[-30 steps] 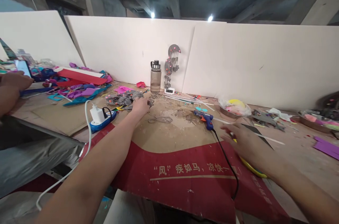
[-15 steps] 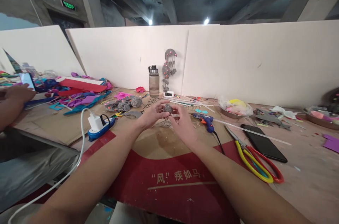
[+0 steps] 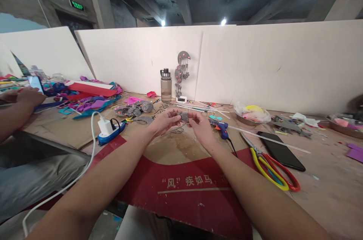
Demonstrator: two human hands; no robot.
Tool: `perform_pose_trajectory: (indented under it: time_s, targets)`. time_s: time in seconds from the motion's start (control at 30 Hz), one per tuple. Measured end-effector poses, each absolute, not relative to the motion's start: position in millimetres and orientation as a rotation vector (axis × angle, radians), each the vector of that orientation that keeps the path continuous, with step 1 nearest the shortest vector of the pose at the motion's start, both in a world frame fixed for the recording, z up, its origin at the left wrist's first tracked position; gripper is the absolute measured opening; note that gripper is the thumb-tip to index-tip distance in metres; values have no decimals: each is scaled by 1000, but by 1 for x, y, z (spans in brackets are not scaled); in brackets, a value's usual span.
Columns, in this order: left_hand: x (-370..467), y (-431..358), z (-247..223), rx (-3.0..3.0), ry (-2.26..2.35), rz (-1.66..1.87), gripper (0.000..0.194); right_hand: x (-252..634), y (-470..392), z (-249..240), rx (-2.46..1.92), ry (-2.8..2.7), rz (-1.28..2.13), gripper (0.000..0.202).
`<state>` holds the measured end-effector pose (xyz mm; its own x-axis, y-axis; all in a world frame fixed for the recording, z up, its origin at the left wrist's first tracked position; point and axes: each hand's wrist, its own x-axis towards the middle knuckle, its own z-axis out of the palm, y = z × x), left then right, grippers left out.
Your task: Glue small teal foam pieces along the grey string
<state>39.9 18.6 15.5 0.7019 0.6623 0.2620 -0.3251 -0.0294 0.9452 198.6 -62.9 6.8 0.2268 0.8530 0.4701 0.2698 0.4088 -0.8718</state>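
Note:
Between my two hands is a small grey piece that looks like felt or wound yarn (image 3: 184, 116); its exact shape is too small to make out. My left hand (image 3: 166, 122) pinches its left side with thumb and fingers. On its right side, my right hand (image 3: 200, 125) closes its fingertips on it. A thin grey cord (image 3: 176, 130) trails below the hands over the brown cardboard (image 3: 170, 149). Just right of my right hand lies a blue glue gun (image 3: 222, 130) with an orange trigger.
Scissors (image 3: 272, 168) and a black phone (image 3: 280, 151) lie at right. A water bottle (image 3: 166, 85) stands behind, beside a grey hanging ornament (image 3: 183, 69). A power strip (image 3: 110, 134) and grey yarn ball (image 3: 147, 106) are at left. Another person's hand (image 3: 31, 97) holds a phone.
The grey piece has turned and moved slightly right between my fingers. My hands are a little farther apart, and the cord now shows below them. The view has shifted slightly.

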Motion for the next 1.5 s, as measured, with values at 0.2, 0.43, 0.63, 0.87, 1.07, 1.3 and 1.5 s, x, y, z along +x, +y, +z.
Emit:
perform_pose_trajectory:
  time_s: [0.2, 0.43, 0.63, 0.87, 1.07, 1.3, 1.5]
  targets:
    - [44, 16, 14, 1531, 349, 960, 44, 204, -64, 12, -1190, -1330, 363, 23]
    - [44, 16, 14, 1728, 375, 948, 49, 203, -71, 20, -1196, -1439, 227, 21]
    - [43, 10, 17, 1846, 358, 862, 43, 204, -73, 21, -1228, -1576, 41, 11]
    - [43, 6, 20, 1851, 469, 836, 45, 201, -74, 20, -1249, -1466, 94, 17]
    - [43, 15, 15, 1839, 543, 934, 37, 201, -75, 23, -1090, -1248, 253, 21]
    - [47, 9, 17, 1767, 548, 979, 47, 201, -76, 24, -1278, -1430, 180, 15]
    - [50, 10, 14, 1863, 527, 1001, 45, 200, -76, 20, -1327, -1527, 102, 15]
